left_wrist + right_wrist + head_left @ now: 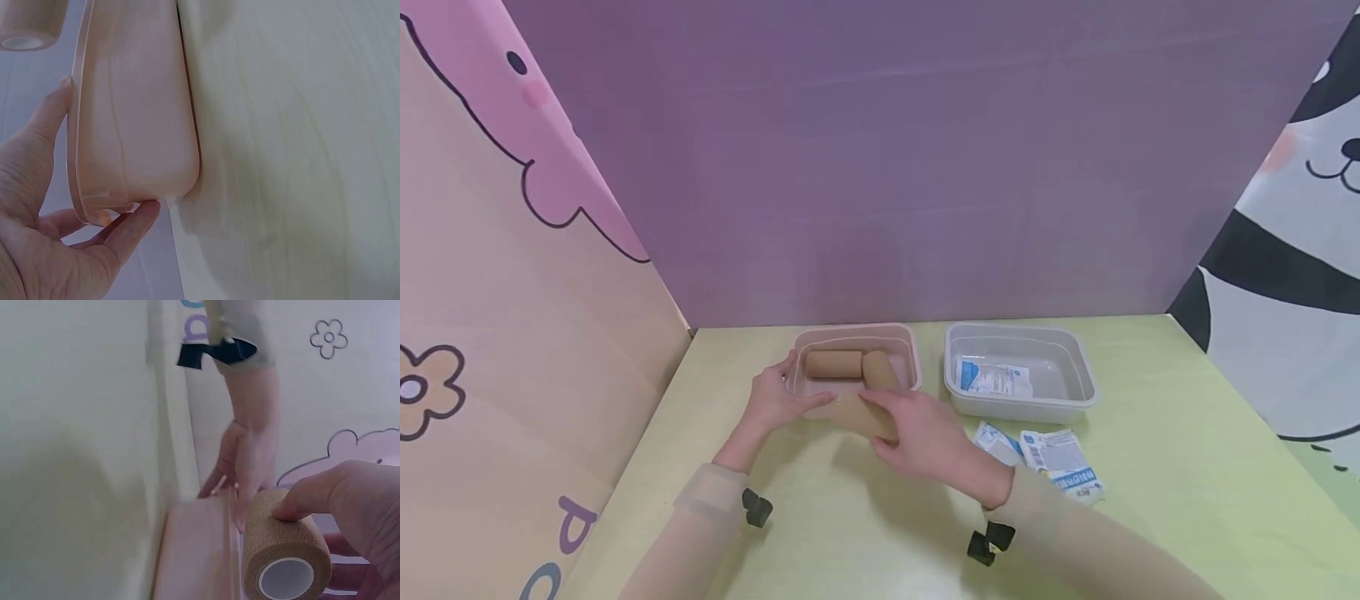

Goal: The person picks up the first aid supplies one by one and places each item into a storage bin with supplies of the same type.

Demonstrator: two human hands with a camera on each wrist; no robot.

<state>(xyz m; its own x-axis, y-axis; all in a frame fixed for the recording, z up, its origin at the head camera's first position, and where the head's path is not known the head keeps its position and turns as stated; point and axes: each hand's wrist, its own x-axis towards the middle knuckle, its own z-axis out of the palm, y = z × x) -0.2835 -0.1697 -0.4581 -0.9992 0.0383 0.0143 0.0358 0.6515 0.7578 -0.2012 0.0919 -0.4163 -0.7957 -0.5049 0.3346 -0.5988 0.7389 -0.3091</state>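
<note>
A pink plastic container [853, 330] stands at the back left of the table. Inside it lie two tan elastic bandage rolls, one lengthwise roll [833, 364] and one slanted roll [878, 369]. My left hand [771, 400] holds the container's left end; in the left wrist view, the thumb is at the rim and fingers touch the end wall [140, 150]. Above the container's near edge, my right hand [928, 435] grips a third bandage roll [284, 540] between thumb and fingers. Its pale hollow core faces the right wrist camera.
Right of the pink container stands a white container [1022, 410] with a blue-and-white packet [995, 379] in it. Two more packets, a partly covered packet [998, 442] and a full-view packet [1063, 462], lie in front. A purple wall [880, 167] closes off the back.
</note>
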